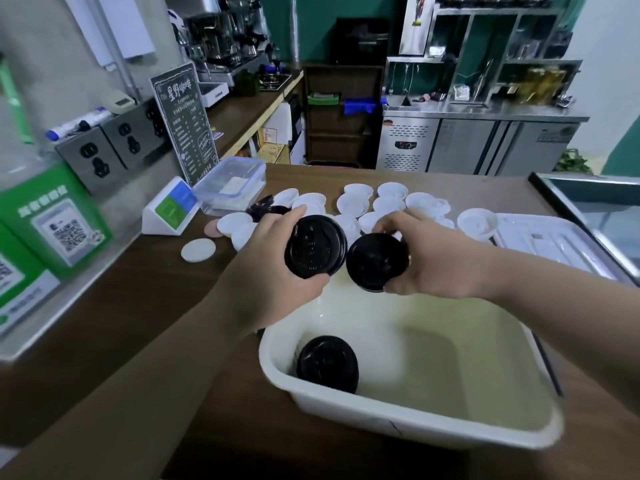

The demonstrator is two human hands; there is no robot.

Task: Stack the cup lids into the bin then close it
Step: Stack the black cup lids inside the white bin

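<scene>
A white plastic bin (426,429) stands on the brown counter in front of me, with a stack of black cup lids (327,363) in its near left corner. Above the bin's far edge, my left hand (273,271) grips a black lid (315,245). Right beside it, my right hand (440,258) grips another black lid (375,261). Several white lids (388,202) lie scattered on the counter beyond my hands, and more black lids (266,207) sit behind my left hand. The bin's white cover (550,242) lies flat at the right.
A clear lidded box (230,185), a small white stand (171,207) and a dark menu board (185,123) sit at the back left. Green QR signs (52,223) line the left ledge. A glass case (602,209) borders the right.
</scene>
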